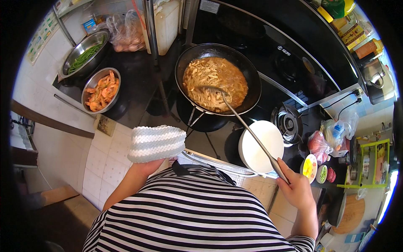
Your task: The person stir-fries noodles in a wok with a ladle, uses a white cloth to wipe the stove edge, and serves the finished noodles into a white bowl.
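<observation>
My right hand (294,186) grips the long metal handle of a ladle (245,126). The ladle's bowl rests among enoki-like strands in brown sauce (233,75), inside a black wok (255,91) on the stove. My left hand (152,165) holds a grey-and-white striped knitted pot holder (157,143), which hides most of its fingers, near the counter's front edge. Under the ladle's handle, a white bowl (259,145) sits between the wok and my right hand.
Steel bowls of cooked shrimp (104,91) and green beans (85,58) stand left. A metal pole (152,41) rises left of the wok. A gas burner (287,123), bagged food (319,145) and small bowls, one with yellow pieces (309,168), are on the right.
</observation>
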`<state>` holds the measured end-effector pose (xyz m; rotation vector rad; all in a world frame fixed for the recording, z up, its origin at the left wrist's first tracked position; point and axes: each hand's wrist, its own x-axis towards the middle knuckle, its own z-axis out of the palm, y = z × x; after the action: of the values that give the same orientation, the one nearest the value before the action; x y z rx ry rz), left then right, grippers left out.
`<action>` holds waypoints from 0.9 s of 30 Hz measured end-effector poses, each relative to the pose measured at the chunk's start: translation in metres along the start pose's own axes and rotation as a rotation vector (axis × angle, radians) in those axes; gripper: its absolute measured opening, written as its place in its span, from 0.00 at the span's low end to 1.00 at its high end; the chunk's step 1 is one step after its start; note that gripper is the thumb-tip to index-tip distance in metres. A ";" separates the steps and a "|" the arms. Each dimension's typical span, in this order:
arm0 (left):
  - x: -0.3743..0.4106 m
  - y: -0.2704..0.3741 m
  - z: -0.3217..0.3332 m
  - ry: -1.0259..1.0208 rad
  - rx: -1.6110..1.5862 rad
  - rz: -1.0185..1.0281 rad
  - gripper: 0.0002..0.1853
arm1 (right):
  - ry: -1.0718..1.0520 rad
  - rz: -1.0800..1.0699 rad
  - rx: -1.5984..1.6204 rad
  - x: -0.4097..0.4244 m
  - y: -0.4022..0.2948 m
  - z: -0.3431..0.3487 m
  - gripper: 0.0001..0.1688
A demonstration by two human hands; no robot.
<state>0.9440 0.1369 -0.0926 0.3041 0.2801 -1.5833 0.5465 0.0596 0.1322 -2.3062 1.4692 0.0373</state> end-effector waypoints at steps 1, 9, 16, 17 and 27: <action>0.000 0.000 0.000 -0.002 -0.003 0.002 0.25 | 0.041 -0.015 -0.111 -0.001 -0.001 -0.003 0.33; -0.002 -0.003 0.008 0.050 0.017 0.024 0.23 | 0.258 -0.060 -0.501 0.029 0.022 0.012 0.33; -0.008 -0.004 0.001 0.029 0.064 0.069 0.24 | 0.272 -0.054 0.085 0.036 0.023 0.002 0.31; -0.007 -0.005 0.000 0.038 0.080 0.076 0.24 | 0.285 -0.113 0.080 0.040 0.026 0.009 0.31; -0.005 -0.002 -0.010 -0.022 0.056 0.021 0.25 | 0.402 -0.236 -0.657 0.017 0.046 -0.009 0.31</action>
<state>0.9428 0.1452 -0.1001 0.3316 0.2151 -1.5752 0.5120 0.0253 0.1216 -3.1596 1.5115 -0.0145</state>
